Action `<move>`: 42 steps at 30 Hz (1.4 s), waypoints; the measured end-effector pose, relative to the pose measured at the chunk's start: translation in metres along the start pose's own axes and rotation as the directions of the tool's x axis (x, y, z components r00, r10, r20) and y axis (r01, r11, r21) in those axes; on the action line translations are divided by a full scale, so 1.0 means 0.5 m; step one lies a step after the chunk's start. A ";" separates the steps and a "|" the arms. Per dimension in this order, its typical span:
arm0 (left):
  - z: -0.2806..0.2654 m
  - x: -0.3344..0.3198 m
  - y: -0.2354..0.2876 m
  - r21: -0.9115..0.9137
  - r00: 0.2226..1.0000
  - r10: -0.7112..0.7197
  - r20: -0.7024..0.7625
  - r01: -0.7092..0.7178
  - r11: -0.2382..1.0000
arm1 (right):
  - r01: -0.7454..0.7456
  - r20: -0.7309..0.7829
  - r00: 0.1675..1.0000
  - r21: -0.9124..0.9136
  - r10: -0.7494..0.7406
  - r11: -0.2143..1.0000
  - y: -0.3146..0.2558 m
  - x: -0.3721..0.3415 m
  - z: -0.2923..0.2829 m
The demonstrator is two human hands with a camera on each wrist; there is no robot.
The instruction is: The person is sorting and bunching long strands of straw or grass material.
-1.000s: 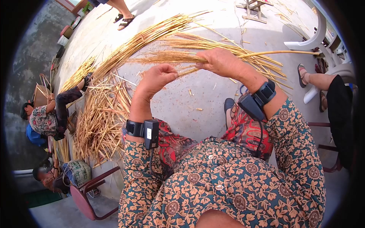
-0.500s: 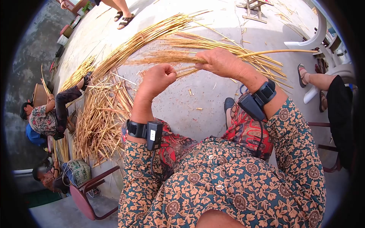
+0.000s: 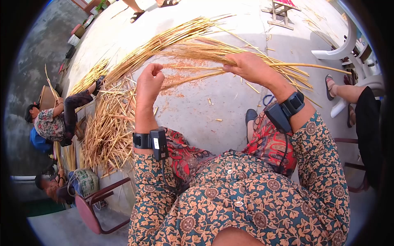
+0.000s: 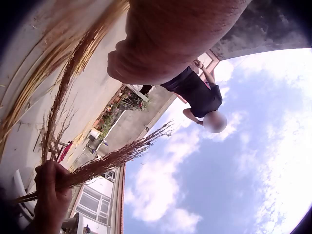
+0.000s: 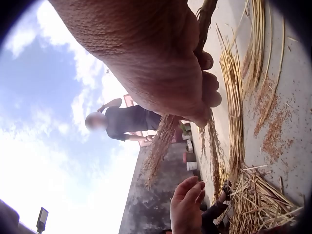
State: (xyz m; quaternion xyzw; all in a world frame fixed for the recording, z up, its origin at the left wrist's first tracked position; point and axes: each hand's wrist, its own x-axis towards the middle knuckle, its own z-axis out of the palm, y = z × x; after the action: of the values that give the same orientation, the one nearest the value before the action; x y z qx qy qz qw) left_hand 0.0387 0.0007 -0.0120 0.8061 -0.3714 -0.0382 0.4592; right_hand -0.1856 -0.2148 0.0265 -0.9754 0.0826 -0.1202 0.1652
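Observation:
My right hand (image 3: 250,67) grips a broomcorn stalk (image 3: 312,64) in the head view. Its thick cane runs out to the right, and its brushy head (image 4: 117,158) stands out past the fist in the left wrist view. A second thin, seedy strand (image 4: 63,92) leaves the same fist. My left hand (image 3: 148,82) is up to the left, its thumb close to its curled fingers. Strand ends come near those fingertips in the head view. From the right wrist, the left hand (image 5: 186,207) shows nothing visible between its fingers.
Long bundles of stalks (image 3: 164,41) lie on the concrete floor ahead, with a heap of short cut pieces (image 3: 108,127) at left. Seated people work at far left, one near a maroon chair (image 3: 88,215). White plastic chairs (image 3: 349,45) stand at right; a wooden stool (image 3: 281,16) is farther off.
My left hand has drawn away leftward, widening the gap between the hands. The right hand keeps its grip on the broomcorn. The standing person's feet at the top have shifted right, and the head view has tilted slightly.

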 end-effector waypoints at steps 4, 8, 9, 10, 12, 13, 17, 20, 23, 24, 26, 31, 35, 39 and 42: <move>-0.018 -0.002 -0.002 -0.204 0.996 -0.093 -0.003 0.090 0.975 | -0.101 0.021 0.995 0.034 0.101 0.994 0.006 0.001 0.000; -0.037 -0.005 -0.016 -0.183 0.992 -0.126 0.011 0.126 0.975 | -0.156 0.033 0.988 0.073 0.154 0.985 0.015 0.000 -0.002; -0.042 -0.009 -0.017 -0.182 0.993 -0.117 0.029 0.121 0.976 | -0.167 0.045 0.986 0.080 0.163 0.983 0.016 0.000 -0.003; -0.046 -0.013 -0.018 -0.181 0.993 -0.108 0.049 0.116 0.977 | -0.158 0.040 0.987 0.082 0.155 0.984 0.018 0.000 -0.002; -0.044 -0.020 -0.021 -0.125 0.996 -0.024 0.090 0.035 0.992 | -0.145 0.030 0.989 0.086 0.143 0.986 0.023 -0.002 0.000; -0.044 -0.023 -0.023 -0.099 0.993 0.016 0.114 -0.004 0.995 | -0.133 0.016 0.991 0.088 0.132 0.987 0.026 -0.003 0.002; -0.038 -0.029 -0.014 0.031 0.983 0.023 0.184 -0.029 0.999 | -0.111 -0.002 0.994 0.088 0.111 0.990 0.031 -0.003 0.007; -0.035 -0.029 -0.010 0.057 0.974 0.013 0.227 -0.026 0.998 | -0.103 0.003 0.995 0.074 0.103 0.992 0.026 -0.002 0.005; -0.035 -0.029 -0.001 0.097 0.956 -0.086 0.280 0.061 0.993 | -0.095 0.020 0.995 0.086 0.094 0.992 0.017 -0.005 -0.002; -0.034 -0.031 -0.003 0.088 0.952 -0.091 0.291 0.068 0.994 | -0.089 0.021 0.996 0.094 0.087 0.992 0.013 -0.005 -0.006; -0.033 -0.033 -0.020 0.081 0.942 -0.067 0.328 0.043 0.996 | -0.079 0.030 0.997 0.074 0.077 0.994 0.013 -0.006 -0.009; -0.037 -0.045 0.012 0.101 0.927 -0.060 0.371 0.024 0.995 | -0.101 0.065 0.993 0.036 0.098 0.994 0.017 -0.012 -0.009; -0.031 -0.048 0.019 0.124 0.924 -0.070 0.375 0.025 0.992 | -0.128 0.081 0.989 0.025 0.126 0.991 0.027 -0.011 -0.006; -0.024 -0.046 0.017 0.200 0.937 -0.030 0.348 -0.043 0.979 | -0.087 0.019 0.996 0.078 0.086 0.993 0.039 -0.012 0.003; -0.015 -0.047 0.007 0.277 0.967 0.088 0.238 -0.154 0.948 | -0.124 0.078 0.991 0.164 0.113 0.979 0.029 -0.011 0.000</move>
State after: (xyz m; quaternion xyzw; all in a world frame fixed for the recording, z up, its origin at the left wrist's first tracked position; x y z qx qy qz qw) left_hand 0.0226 0.0198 -0.0114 0.8314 -0.4711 -0.0444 0.2915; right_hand -0.1927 -0.2273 0.0206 -0.9548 0.1246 -0.0835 0.2566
